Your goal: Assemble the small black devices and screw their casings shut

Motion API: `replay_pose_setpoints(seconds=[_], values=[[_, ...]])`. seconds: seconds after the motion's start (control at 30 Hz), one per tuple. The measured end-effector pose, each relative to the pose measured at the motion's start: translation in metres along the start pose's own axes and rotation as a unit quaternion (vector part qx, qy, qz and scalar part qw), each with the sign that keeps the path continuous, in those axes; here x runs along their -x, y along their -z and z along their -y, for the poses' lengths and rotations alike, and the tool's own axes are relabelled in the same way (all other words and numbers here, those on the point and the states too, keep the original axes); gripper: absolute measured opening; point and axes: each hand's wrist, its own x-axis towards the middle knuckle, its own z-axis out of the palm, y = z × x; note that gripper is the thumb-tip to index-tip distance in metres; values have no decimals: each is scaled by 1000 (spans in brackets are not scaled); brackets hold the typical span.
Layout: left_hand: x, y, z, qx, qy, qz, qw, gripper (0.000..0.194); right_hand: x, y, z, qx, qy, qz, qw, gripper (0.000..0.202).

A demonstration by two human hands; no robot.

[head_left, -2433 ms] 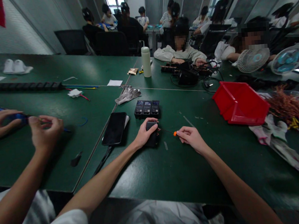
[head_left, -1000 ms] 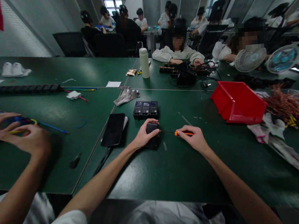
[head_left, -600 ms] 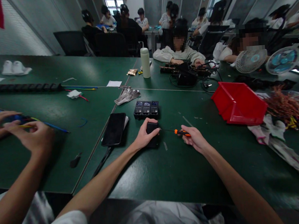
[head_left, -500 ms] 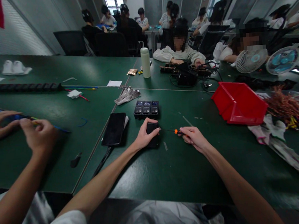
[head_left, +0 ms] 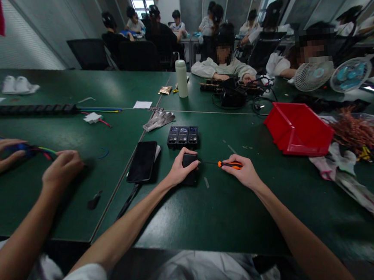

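My left hand (head_left: pixel 180 167) is closed around a small black box-shaped module (head_left: pixel 190 178) on the green table, thumb across its top. From the right, my right hand (head_left: pixel 243 170) grips an orange-and-black screwdriver (head_left: pixel 232 165) by its handle. Its thin shaft points left and meets the module's right side near my left thumb; the exact contact of the tip is too small to make out. Just beyond my left hand stands a black block of three joined modules (head_left: pixel 183 136). A black smartphone (head_left: pixel 142 161) lies to the left, with a cable at its lower end.
A red bin (head_left: pixel 299 133) stands at right, beside copper wires (head_left: pixel 356 131) and gloves (head_left: pixel 340 162). A pale bottle (head_left: pixel 182 79) is upright farther back. At left, a co-worker's hands (head_left: pixel 60 169) handle coloured wires. Another person sits across the table behind black cabled parts (head_left: pixel 233 94).
My right hand's fingers have shifted on the screwdriver, so more of its orange handle shows. My left hand stays on the module. The co-worker's nearer hand has moved right along the wires.
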Motion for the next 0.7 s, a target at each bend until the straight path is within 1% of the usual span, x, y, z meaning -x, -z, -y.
replay_pose_setpoints(seconds=[0.17, 0.27, 0.33, 0.4, 0.47, 0.53, 0.57, 0.63, 0.7], values=[[-1, 0, -1, 6, 5, 0, 1000, 41, 2, -1, -1, 7, 47, -8, 999, 19], [-1, 0, -2, 13, 14, 3, 1000, 40, 2, -2, -1, 2, 50, -23, 998, 20], [-1, 0, -3, 17, 20, 5, 1000, 40, 1, -3, -1, -38, 16, -29, 999, 21], [0, -1, -4, 21, 25, 9, 999, 41, 0, -5, -2, -131, -42, -31, 990, 24], [0, -2, -4, 23, 27, 12, 999, 41, -1, -6, -5, -240, -99, -28, 965, 30], [0, -3, -4, 29, 29, 9, 999, 40, -2, -7, -10, -301, -141, -23, 943, 35], [0, -3, -3, 35, 33, 5, 999, 40, -3, -7, -12, -305, -159, -20, 939, 37], [-1, -2, -1, 51, 44, -4, 998, 37, -3, -7, -17, -274, -185, -15, 943, 39], [-2, -2, 2, 64, 53, -12, 997, 34, -3, -7, -19, -240, -184, -3, 953, 39]])
